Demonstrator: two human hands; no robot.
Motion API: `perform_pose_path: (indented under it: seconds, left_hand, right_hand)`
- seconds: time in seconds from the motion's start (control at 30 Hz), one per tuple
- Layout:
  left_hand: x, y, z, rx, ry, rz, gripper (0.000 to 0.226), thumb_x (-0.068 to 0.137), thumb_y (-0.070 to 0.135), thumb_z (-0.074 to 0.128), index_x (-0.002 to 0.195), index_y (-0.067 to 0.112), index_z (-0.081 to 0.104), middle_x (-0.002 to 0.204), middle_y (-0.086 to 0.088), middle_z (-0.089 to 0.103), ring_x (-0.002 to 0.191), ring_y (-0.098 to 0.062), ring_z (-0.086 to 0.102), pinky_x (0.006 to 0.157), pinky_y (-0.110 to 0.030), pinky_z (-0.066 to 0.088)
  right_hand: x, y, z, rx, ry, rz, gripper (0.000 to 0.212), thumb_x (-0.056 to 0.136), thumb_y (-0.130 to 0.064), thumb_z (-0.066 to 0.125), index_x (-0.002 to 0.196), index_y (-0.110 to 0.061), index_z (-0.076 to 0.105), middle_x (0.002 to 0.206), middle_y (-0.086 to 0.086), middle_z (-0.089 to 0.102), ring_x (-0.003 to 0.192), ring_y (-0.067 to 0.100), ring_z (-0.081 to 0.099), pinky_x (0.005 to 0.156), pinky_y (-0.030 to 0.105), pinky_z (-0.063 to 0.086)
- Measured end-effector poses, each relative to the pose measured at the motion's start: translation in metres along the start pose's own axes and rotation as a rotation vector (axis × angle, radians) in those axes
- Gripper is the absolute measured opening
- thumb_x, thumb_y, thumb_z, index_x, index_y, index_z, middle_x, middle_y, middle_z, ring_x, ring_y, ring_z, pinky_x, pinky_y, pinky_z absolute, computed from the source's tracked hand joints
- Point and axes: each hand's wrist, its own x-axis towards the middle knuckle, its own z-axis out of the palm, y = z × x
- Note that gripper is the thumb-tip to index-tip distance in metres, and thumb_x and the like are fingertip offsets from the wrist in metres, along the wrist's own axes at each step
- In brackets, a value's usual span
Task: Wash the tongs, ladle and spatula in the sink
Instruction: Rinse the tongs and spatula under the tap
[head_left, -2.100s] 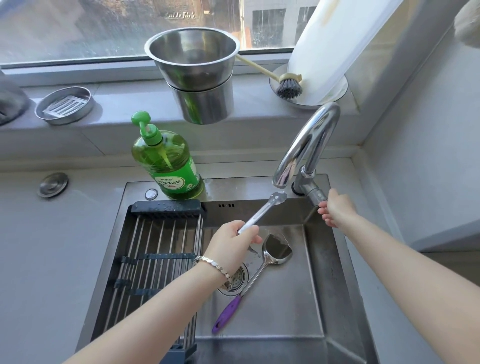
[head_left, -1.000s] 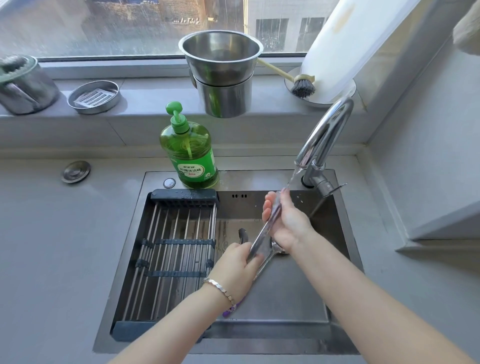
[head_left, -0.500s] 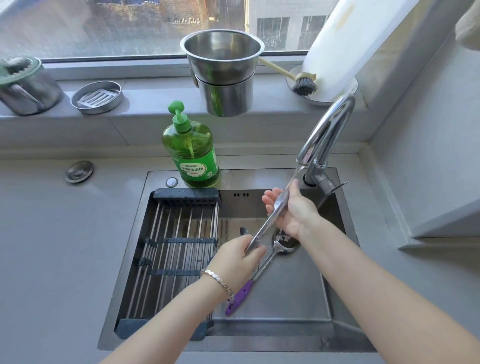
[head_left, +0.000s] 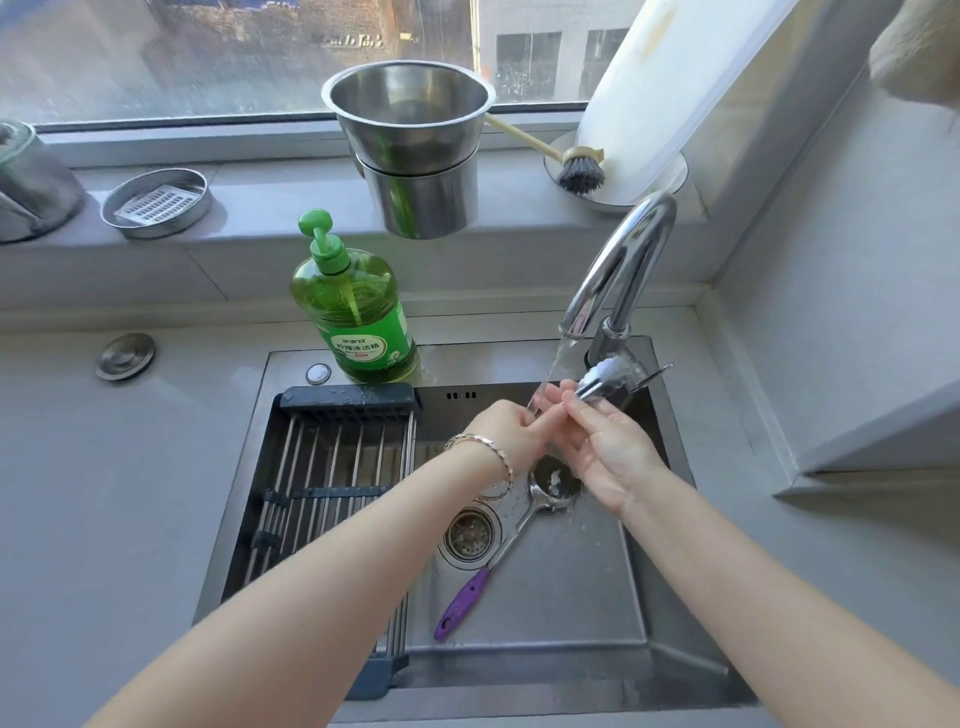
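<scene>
Tongs (head_left: 605, 383) have been swung up toward sink's (head_left: 670, 525) back-right corner, under tap stream. Tongs gripped by right hand (head_left: 605, 452); left hand (head_left: 511, 431) curled on lower end, grip unclear. Ladle (head_left: 519, 525) lies by drain.

1. The grey countertop (head_left: 130, 467) surrounds a steel sink (head_left: 571, 597) set into it.
2. A green dish-soap pump bottle (head_left: 353, 312) stands on the sink's back ledge at 11 o'clock, with a small round button (head_left: 318, 373) just beside it.
3. A round metal cap (head_left: 125, 356) sits in the countertop at 9 o'clock.
4. A roll-up drying rack (head_left: 332, 483) spans the sink's left half.
5. On the sink floor lie a purple-handled ladle (head_left: 511, 540) and, beside it, the drain strainer (head_left: 470, 532).
</scene>
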Motion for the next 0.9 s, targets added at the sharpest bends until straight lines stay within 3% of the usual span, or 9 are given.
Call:
perform_pose_path:
  seconds: [0.13, 0.23, 0.3, 0.4, 0.47, 0.57, 0.67, 0.77, 0.9]
  left_hand:
    - [0.006, 0.012, 0.0, 0.212, 0.003, 0.089, 0.061, 0.09, 0.06, 0.035, 0.05, 0.016, 0.047, 0.044, 0.003, 0.046, 0.04, -0.014, 0.044, 0.051, -0.024, 0.041]
    - [0.001, 0.005, -0.003, -0.083, -0.125, 0.179, 0.039, 0.098, 0.032, 0.04, 0.067, 0.014, 0.053, 0.042, 0.006, 0.048, 0.031, -0.004, 0.041, 0.041, -0.018, 0.04]
    - [-0.004, -0.004, -0.01, -0.269, -0.268, 0.181, 0.021, 0.098, 0.011, 0.042, 0.081, 0.011, 0.055, 0.05, 0.009, 0.056, 0.039, 0.001, 0.046, 0.049, -0.016, 0.047]
    - [-0.013, -0.014, -0.023, -0.455, -0.415, 0.154, 0.02, 0.095, 0.0, 0.043, 0.091, 0.013, 0.058, 0.063, 0.009, 0.063, 0.052, 0.002, 0.057, 0.058, -0.016, 0.055]
    - [-0.02, -0.016, -0.032, -0.422, -0.283, 0.138, 0.02, 0.098, 0.011, 0.042, 0.086, 0.008, 0.058, 0.051, 0.007, 0.06, 0.041, -0.001, 0.054, 0.044, -0.014, 0.049]
    - [-0.024, -0.024, -0.04, -0.331, -0.012, 0.013, 0.044, 0.099, 0.034, 0.039, 0.068, 0.009, 0.056, 0.033, 0.002, 0.05, 0.026, -0.007, 0.045, 0.033, -0.015, 0.04]
    - [-0.031, -0.035, -0.041, -0.314, -0.041, -0.036, 0.045, 0.097, 0.036, 0.04, 0.064, 0.009, 0.053, 0.031, 0.001, 0.048, 0.031, -0.01, 0.054, 0.039, -0.017, 0.047]
    - [-0.04, -0.044, -0.034, -0.246, -0.092, 0.082, 0.027, 0.096, 0.025, 0.047, 0.075, 0.01, 0.055, 0.033, 0.002, 0.05, 0.035, -0.009, 0.058, 0.044, -0.017, 0.046]
    - [-0.048, -0.048, -0.025, -0.288, -0.098, 0.091, 0.013, 0.095, 0.015, 0.049, 0.104, 0.01, 0.057, 0.054, 0.001, 0.06, 0.037, -0.008, 0.058, 0.049, -0.023, 0.05]
  right_hand:
    - [0.0, -0.009, -0.005, 0.044, 0.018, -0.039, 0.012, 0.094, -0.014, 0.05, 0.091, -0.008, 0.06, 0.074, 0.003, 0.074, 0.071, 0.014, 0.071, 0.082, 0.034, 0.055]
    - [0.002, -0.014, -0.007, 0.085, 0.009, -0.037, 0.011, 0.094, -0.013, 0.049, 0.09, -0.008, 0.058, 0.071, 0.002, 0.074, 0.067, 0.012, 0.072, 0.069, 0.028, 0.058]
    - [0.003, -0.015, -0.005, 0.12, 0.01, -0.015, 0.011, 0.094, -0.011, 0.049, 0.089, -0.007, 0.058, 0.069, 0.004, 0.073, 0.064, 0.013, 0.072, 0.064, 0.027, 0.058]
    - [0.004, -0.012, 0.005, 0.118, -0.024, 0.012, 0.013, 0.094, -0.011, 0.049, 0.087, -0.006, 0.059, 0.07, 0.005, 0.073, 0.063, 0.013, 0.071, 0.066, 0.028, 0.058]
    - [0.004, -0.006, 0.014, 0.062, -0.063, 0.019, 0.011, 0.093, -0.01, 0.051, 0.089, -0.004, 0.059, 0.071, 0.006, 0.073, 0.065, 0.014, 0.071, 0.064, 0.029, 0.06]
    - [0.001, 0.01, 0.029, -0.04, -0.099, 0.024, 0.006, 0.09, -0.008, 0.055, 0.087, -0.003, 0.059, 0.07, 0.006, 0.072, 0.065, 0.015, 0.071, 0.062, 0.028, 0.06]
    - [-0.004, 0.022, 0.037, -0.179, 0.004, -0.006, 0.016, 0.093, -0.016, 0.054, 0.084, -0.004, 0.059, 0.071, 0.007, 0.071, 0.062, 0.016, 0.07, 0.061, 0.028, 0.06]
    - [-0.004, 0.023, 0.035, -0.252, 0.1, -0.013, 0.042, 0.099, -0.037, 0.038, 0.088, -0.001, 0.058, 0.07, 0.012, 0.071, 0.059, 0.02, 0.07, 0.052, 0.027, 0.057]
    - [-0.001, 0.013, 0.034, -0.023, 0.093, 0.001, 0.016, 0.1, -0.01, 0.036, 0.093, -0.005, 0.05, 0.089, 0.015, 0.064, 0.074, 0.023, 0.068, 0.062, 0.029, 0.06]
